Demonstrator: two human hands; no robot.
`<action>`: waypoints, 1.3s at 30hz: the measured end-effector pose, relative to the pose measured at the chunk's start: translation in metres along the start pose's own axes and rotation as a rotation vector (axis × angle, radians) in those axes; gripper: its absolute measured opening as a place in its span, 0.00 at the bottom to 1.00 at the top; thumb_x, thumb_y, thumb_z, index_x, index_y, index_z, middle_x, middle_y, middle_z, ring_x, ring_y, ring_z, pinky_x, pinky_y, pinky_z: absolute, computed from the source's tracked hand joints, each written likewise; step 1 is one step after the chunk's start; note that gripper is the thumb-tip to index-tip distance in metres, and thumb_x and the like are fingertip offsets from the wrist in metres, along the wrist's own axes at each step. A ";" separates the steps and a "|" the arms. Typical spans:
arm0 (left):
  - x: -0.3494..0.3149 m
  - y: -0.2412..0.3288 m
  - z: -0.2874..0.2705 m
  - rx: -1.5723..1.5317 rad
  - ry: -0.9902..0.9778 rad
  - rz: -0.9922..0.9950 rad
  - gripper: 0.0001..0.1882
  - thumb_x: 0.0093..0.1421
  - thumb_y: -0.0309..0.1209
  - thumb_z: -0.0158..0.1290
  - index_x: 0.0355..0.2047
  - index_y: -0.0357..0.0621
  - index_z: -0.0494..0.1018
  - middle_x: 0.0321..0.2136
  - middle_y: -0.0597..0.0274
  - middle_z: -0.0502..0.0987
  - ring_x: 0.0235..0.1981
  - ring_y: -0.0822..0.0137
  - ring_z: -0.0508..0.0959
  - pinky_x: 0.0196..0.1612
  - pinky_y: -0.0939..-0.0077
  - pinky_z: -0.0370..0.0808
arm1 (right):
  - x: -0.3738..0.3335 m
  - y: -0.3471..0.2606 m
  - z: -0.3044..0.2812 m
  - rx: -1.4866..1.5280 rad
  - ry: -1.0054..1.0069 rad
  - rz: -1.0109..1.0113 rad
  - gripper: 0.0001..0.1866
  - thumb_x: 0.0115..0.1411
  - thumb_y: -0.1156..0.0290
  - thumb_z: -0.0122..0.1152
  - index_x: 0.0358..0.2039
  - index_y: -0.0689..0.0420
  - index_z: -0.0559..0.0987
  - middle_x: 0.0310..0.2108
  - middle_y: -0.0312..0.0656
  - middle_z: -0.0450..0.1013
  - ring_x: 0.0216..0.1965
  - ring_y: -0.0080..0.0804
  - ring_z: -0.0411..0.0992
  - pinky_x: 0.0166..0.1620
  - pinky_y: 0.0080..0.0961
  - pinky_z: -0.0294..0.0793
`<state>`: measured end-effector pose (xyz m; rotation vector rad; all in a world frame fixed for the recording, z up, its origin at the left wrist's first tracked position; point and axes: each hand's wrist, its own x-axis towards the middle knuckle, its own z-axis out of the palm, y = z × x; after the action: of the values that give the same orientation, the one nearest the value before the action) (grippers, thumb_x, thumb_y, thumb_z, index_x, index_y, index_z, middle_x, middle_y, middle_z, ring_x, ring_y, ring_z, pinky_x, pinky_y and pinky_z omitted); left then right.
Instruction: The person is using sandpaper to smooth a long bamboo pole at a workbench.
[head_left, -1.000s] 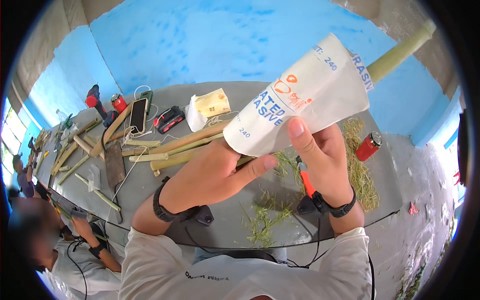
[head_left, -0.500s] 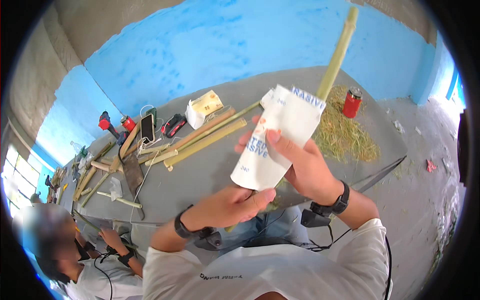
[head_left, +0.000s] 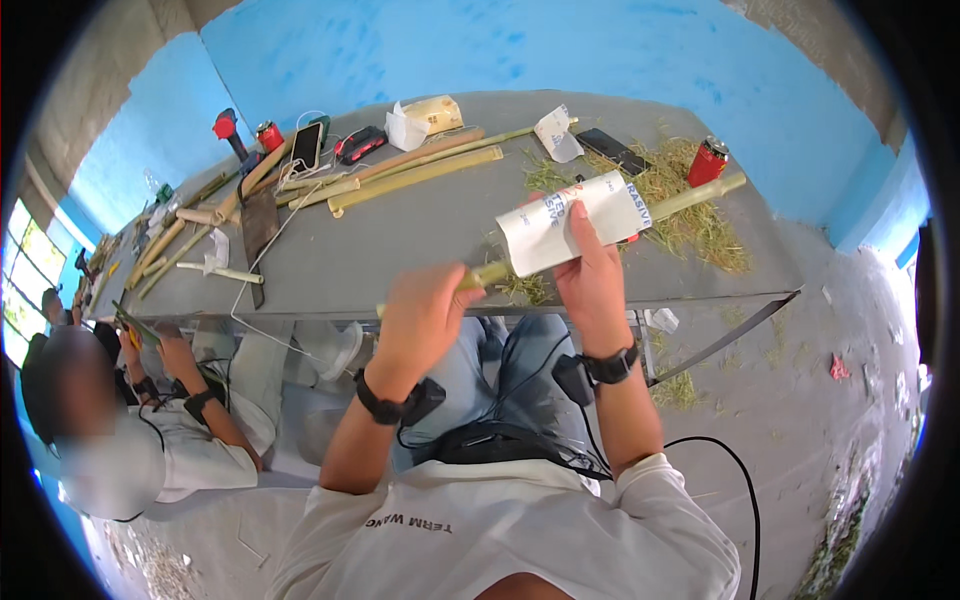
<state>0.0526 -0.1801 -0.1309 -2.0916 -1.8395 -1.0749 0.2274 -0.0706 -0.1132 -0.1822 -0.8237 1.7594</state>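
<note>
Our right hand (head_left: pixel 592 272) clasps sandpaper (head_left: pixel 535 236) around the bamboo stick (head_left: pixel 698 197), which seems light, stiff, best held near its left end, where our left hand (head_left: pixel 425 308) grips

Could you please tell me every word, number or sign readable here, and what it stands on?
White sheet in the right hand: blue lettering and numbers, red marks; wording not copied here.
White shirt: dark lettering, not copied here.
Red can: print too small to read.
Small paper piece, yellow packet: marks too small to read.
</note>
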 end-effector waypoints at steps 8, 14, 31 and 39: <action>-0.007 -0.028 0.025 0.124 0.202 -0.047 0.09 0.56 0.33 0.55 0.32 0.42 0.71 0.27 0.57 0.72 0.32 0.50 0.70 0.38 0.59 0.64 | 0.001 0.041 -0.021 -0.201 0.158 0.010 0.20 0.66 0.65 0.55 0.55 0.59 0.68 0.48 0.36 0.70 0.46 0.25 0.72 0.47 0.24 0.77; -0.009 -0.032 0.026 0.107 0.213 -0.096 0.10 0.53 0.33 0.57 0.32 0.43 0.71 0.26 0.60 0.72 0.30 0.54 0.71 0.34 0.62 0.65 | 0.001 0.043 -0.008 -0.299 0.193 -0.104 0.21 0.66 0.63 0.56 0.55 0.60 0.67 0.48 0.37 0.69 0.48 0.26 0.72 0.48 0.27 0.77; -0.012 -0.041 0.028 0.067 0.317 -0.061 0.13 0.58 0.41 0.53 0.32 0.44 0.70 0.28 0.60 0.74 0.30 0.55 0.73 0.33 0.64 0.68 | 0.013 0.030 0.060 0.013 0.208 -0.121 0.34 0.59 0.28 0.39 0.27 0.51 0.68 0.22 0.34 0.64 0.22 0.24 0.63 0.27 0.25 0.65; -0.008 -0.022 -0.005 -0.069 0.108 -0.047 0.20 0.61 0.49 0.52 0.28 0.44 0.69 0.17 0.57 0.72 0.21 0.51 0.75 0.21 0.61 0.68 | 0.028 0.009 0.050 0.244 -0.571 -0.031 0.34 0.60 0.29 0.41 0.17 0.47 0.52 0.13 0.26 0.44 0.15 0.21 0.39 0.21 0.24 0.41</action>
<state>0.0311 -0.1837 -0.1392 -1.9937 -1.8338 -1.2535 0.1849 -0.0685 -0.0740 0.5141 -0.9910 1.8888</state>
